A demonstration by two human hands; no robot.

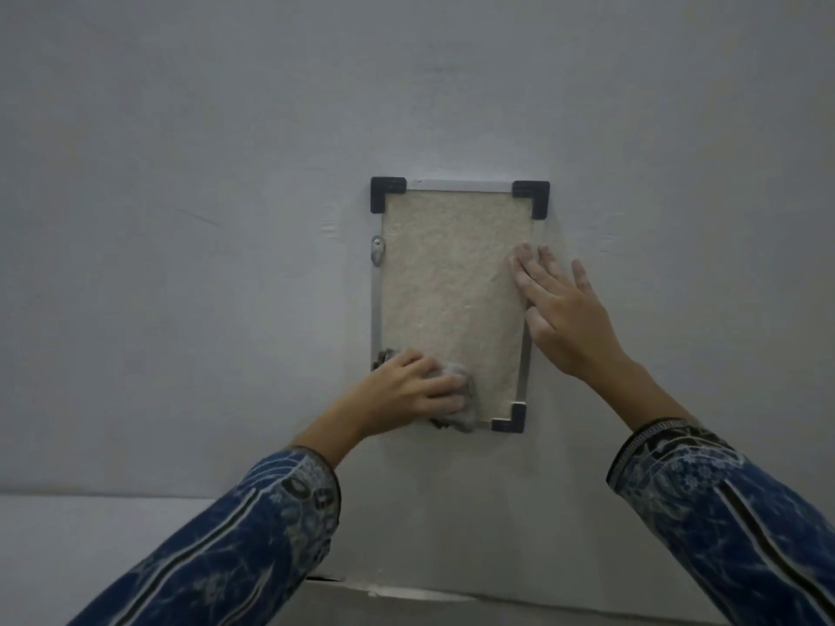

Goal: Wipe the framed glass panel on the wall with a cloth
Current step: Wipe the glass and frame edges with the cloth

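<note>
**Two hands on panel; wipe in hand at lower left corner**

Two hands are at work on the framed glass panel point(452, 282), which hangs upright on a pale wall point(180, 219), roughly centre of view. The left hand point(406, 386) is closed over a bunched grey cloth point(456, 399), pressing it against the glass at the lower left corner. The right hand point(560, 309) lies flat with fingers spread and nothing held, its fingertips on the right frame edge and glass, palm on the wall beside it.

Handling, as judged: the glass is stiff and likely fragile, so pressure should stay even and moderate; the bracing hand looks well placed on the frame side. The cloth is soft and crumples readily; a full-palm hold suits it.

Edges: black corner brackets point(388, 192) show at three corners and stand proud of the thin metal frame; the fourth is hidden by the left hand. A small metal clip point(376, 253) sits on the left edge. Either could snag the cloth.

Room: most of the glass above the cloth is unobstructed, and the wall around is bare. The right hand covers part of the right margin and would need shifting.
</note>
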